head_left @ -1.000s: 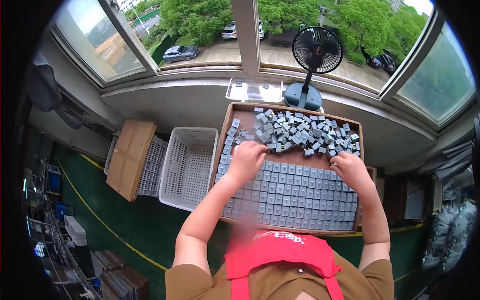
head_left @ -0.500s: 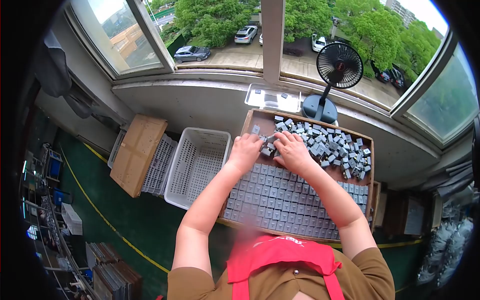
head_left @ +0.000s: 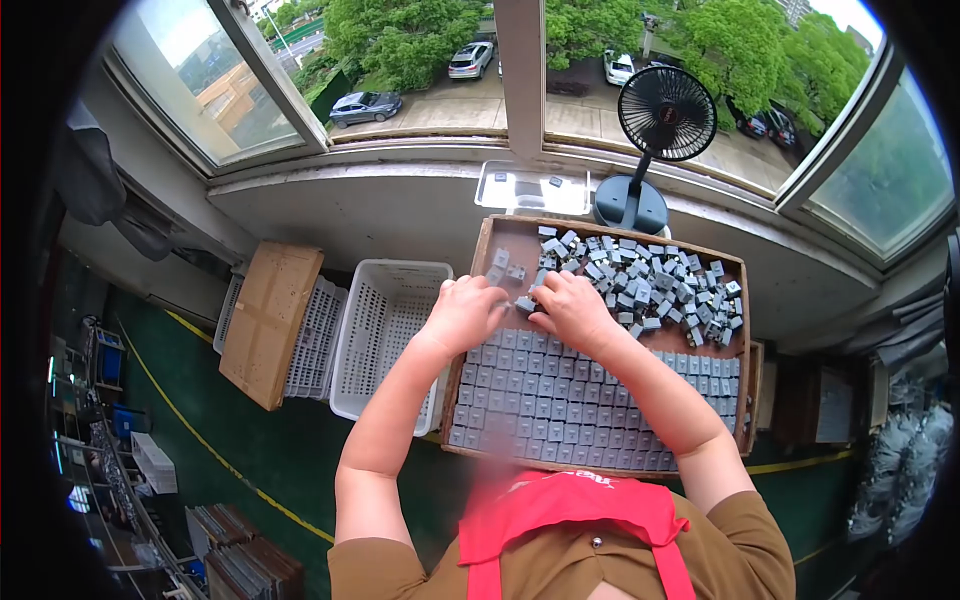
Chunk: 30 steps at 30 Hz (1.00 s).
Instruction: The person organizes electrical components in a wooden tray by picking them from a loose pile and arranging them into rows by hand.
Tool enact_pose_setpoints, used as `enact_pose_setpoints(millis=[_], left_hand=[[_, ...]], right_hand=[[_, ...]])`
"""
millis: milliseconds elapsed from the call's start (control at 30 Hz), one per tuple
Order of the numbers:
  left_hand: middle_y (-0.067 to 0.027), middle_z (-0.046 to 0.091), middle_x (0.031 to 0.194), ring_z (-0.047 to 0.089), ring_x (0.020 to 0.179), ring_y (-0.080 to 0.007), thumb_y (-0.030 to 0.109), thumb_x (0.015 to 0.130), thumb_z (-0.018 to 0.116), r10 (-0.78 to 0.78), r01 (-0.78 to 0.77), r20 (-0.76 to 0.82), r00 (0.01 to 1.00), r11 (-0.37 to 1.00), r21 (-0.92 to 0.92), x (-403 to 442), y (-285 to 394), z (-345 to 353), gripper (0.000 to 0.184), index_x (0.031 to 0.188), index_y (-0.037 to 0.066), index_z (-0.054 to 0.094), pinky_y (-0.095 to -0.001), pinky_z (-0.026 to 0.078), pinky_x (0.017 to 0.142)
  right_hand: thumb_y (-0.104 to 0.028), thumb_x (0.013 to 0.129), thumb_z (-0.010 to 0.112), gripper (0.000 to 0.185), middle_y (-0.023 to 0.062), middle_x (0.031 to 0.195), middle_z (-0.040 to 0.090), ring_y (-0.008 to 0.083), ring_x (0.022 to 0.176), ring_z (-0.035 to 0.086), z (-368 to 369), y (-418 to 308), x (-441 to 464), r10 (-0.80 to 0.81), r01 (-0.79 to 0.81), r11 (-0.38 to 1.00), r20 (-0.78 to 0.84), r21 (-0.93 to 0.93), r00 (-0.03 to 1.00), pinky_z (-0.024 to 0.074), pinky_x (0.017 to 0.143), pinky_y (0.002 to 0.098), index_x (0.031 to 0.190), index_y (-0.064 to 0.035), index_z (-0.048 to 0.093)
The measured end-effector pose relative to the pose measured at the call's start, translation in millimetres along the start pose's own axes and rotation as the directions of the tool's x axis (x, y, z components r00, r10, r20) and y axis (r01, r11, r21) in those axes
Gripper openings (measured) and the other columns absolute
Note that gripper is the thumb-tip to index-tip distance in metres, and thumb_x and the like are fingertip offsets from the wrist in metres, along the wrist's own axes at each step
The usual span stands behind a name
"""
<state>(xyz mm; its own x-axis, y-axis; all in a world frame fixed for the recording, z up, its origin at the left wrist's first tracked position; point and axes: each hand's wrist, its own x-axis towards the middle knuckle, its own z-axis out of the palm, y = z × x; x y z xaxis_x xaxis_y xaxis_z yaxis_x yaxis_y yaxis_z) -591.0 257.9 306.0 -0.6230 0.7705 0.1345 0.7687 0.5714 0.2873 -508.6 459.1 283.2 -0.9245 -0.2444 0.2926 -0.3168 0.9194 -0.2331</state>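
The left hand (head_left: 462,316) and right hand (head_left: 574,311) curled over the wooden tray (head_left: 515,240), their grip impossible to tell; loose grey parts (head_left: 642,284) lay heaped at its far side, neat rows (head_left: 556,393) nearer

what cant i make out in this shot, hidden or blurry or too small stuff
All in the head view:
- Anything inside the bare left hand's grip: the back of the hand hides it.
- Marks on the rows of grey plastic blocks: too small.
- Blocks under the bare right forearm: the forearm covers them.
- Badge on the round black fan: too small to read.
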Motion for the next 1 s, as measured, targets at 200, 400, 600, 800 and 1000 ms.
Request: enact_pose_setpoints(millis=[200,400,600,800,1000], left_hand=[[-0.0039,0.066,0.094,0.059,0.097,-0.0235,0.024,0.083,0.065,-0.051,0.053,0.088,0.995,0.998,-0.029,6.5,0.9,9.5,0.016,0.094,0.013,0.069,-0.0399,0.042,0.090],[-0.0022,0.065,0.092,0.059,0.096,-0.0226,0.018,0.082,0.064,-0.011,0.008,0.064,0.998,0.999,0.038,11.1,-2.0,31.4,0.009,0.086,0.013,0.070,-0.0388,0.043,0.087],[-0.0025,0.059,0.092,0.056,0.095,-0.0236,0.017,0.083,0.063,0.005,-0.004,-0.081,0.997,1.000,0.014,1.0,-5.1,35.3,0.008,0.085,0.014,0.070,-0.0384,0.044,0.084],[-0.0018,0.060,0.094,0.055,0.096,-0.0229,0.019,0.081,0.066,-0.002,-0.003,-0.181,0.983,1.000,-0.025,-3.9,5.2,35.8,0.009,0.087,0.013,0.069,-0.0387,0.042,0.085],[0.0014,0.062,0.096,0.055,0.099,-0.0205,0.025,0.079,0.068,-0.050,0.058,-0.139,0.989,0.997,0.053,0.2,23.8,48.6,0.015,0.090,0.015,0.069,-0.0394,0.038,0.086]], right_hand=[[-0.021,0.075,0.069,0.022,0.0078,0.093,0.057,0.0242,0.094,0.057,16.1,-5.0,12.6,-0.042,0.054,0.991,0.097,-0.122,0.994,0.0473,0.080,0.0368,0.090,-0.0088,0.059],[-0.017,0.079,0.063,0.017,0.0081,0.089,0.058,0.0259,0.089,0.059,8.7,-9.9,-1.0,-0.027,0.038,0.995,0.122,-0.087,0.992,0.0482,0.078,0.0376,0.094,-0.0102,0.058],[-0.018,0.086,0.058,0.017,0.0134,0.088,0.066,0.0304,0.085,0.065,6.2,-23.1,5.3,0.172,-0.212,0.945,0.174,0.248,0.970,0.0507,0.072,0.0436,0.100,-0.0082,0.055],[-0.017,0.087,0.058,0.014,0.0130,0.087,0.066,0.0302,0.084,0.066,13.1,-15.0,10.2,0.204,-0.217,0.976,0.252,0.025,0.946,0.0527,0.070,0.0412,0.096,-0.0067,0.056],[-0.019,0.082,0.065,0.015,0.0094,0.093,0.058,0.0275,0.090,0.062,5.6,-3.9,14.5,0.215,-0.213,0.976,0.045,-0.044,0.976,0.0536,0.073,0.0387,0.091,-0.0087,0.058]])
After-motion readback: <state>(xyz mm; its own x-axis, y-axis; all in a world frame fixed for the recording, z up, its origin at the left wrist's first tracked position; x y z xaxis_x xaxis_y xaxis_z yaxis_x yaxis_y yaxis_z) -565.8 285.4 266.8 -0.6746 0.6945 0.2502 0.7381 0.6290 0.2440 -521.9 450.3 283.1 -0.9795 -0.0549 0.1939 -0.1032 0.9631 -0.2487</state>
